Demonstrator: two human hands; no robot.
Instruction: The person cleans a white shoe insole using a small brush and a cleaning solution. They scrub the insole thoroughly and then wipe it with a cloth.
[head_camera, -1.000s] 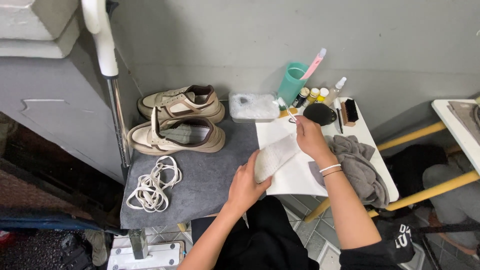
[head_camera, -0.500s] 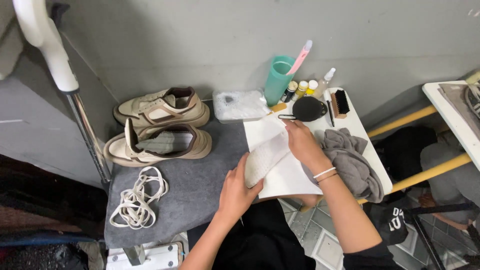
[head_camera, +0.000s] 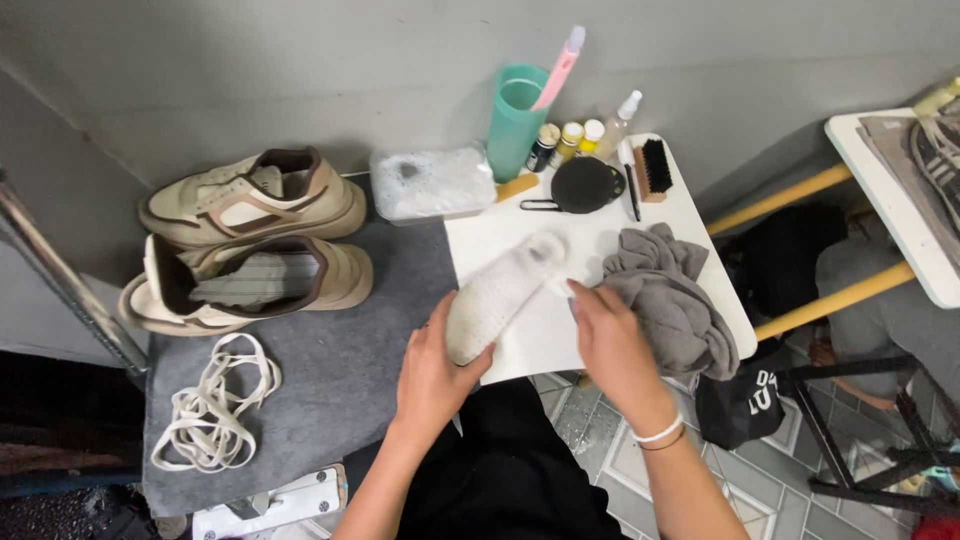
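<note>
— Two hands on it? Where's the insole?
— My left hand grips the white textured insole at its heel, on the white board. My right hand, fingers loosely curled, rests beside the crumpled grey cloth.

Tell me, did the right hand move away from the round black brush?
Yes. The right hand was up by the round black brush before; now it has drawn back toward the person, beside the grey cloth near the table's front.
</note>
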